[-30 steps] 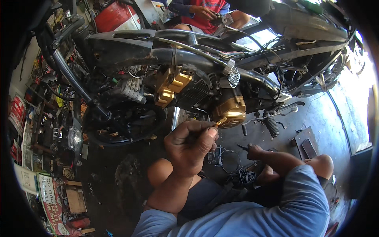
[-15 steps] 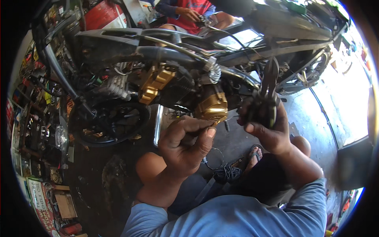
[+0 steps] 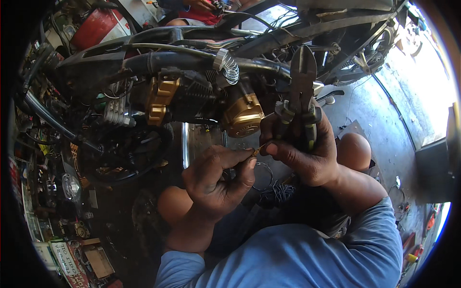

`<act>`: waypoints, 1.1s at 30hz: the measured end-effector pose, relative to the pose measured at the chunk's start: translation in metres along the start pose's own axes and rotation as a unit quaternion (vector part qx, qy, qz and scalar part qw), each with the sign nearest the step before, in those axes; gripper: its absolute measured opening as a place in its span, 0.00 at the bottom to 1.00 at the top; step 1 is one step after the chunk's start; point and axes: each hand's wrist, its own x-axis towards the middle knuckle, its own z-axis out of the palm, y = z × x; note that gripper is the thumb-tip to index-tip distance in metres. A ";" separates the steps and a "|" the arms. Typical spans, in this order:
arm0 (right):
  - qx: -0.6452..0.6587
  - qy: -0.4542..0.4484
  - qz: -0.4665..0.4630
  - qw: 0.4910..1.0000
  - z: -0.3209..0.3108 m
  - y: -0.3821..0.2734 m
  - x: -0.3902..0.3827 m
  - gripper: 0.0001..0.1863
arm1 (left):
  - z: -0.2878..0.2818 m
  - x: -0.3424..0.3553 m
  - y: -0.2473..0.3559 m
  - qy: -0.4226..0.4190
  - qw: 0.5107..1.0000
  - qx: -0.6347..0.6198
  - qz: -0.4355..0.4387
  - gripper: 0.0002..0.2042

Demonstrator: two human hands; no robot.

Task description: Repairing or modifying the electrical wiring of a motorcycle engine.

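My left hand pinches a small brass-coloured piece, probably a connector, between thumb and index finger. My right hand grips dark pliers with black and green handles, jaws pointing up. Its thumb and a finger almost meet my left fingertips at the small piece, where a thin strand shows, too small to make out. Just beyond my hands is a partly stripped motorbike frame with a gold engine cover, a gold cylinder part and a metal coil spring.
A person in red sits beyond the bike, handling a part. Cluttered tools and parts line the left side, near a red and white drum. Coiled black wire lies between my legs. A dark panel stands at the right.
My right hand has risen from low at the right with the pliers and come close to my left hand, which still pinches the small piece. The view has shifted, so the bike appears further left and higher.
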 end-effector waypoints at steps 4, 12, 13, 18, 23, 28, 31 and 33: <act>-0.049 0.039 -0.043 0.997 0.003 0.004 0.000 0.18 | 0.001 0.002 0.000 -0.007 1.000 0.010 0.003 0.08; -0.208 0.004 -0.089 0.974 -0.004 0.001 0.001 0.17 | 0.000 0.003 -0.004 -0.018 0.999 0.029 0.024 0.10; -0.196 0.014 -0.087 0.977 -0.003 0.001 0.001 0.17 | 0.000 0.003 -0.005 -0.017 0.999 0.030 0.024 0.10; -0.179 0.002 -0.108 0.978 -0.003 0.003 0.003 0.17 | -0.001 0.002 -0.005 -0.014 1.000 0.013 0.015 0.10; -0.171 0.003 -0.081 0.982 -0.003 0.001 0.000 0.17 | 0.000 -0.001 -0.008 -0.007 1.000 -0.019 -0.003 0.10; -0.172 0.004 -0.085 0.981 -0.004 -0.001 0.002 0.18 | -0.002 0.001 -0.008 -0.013 1.000 -0.022 0.000 0.09; -0.178 0.006 -0.072 0.981 -0.001 -0.003 0.001 0.18 | -0.003 0.000 -0.007 -0.020 1.000 -0.022 -0.005 0.09; -0.160 0.002 -0.078 0.984 -0.001 0.000 0.002 0.18 | -0.001 -0.001 -0.009 -0.016 0.999 -0.030 -0.004 0.09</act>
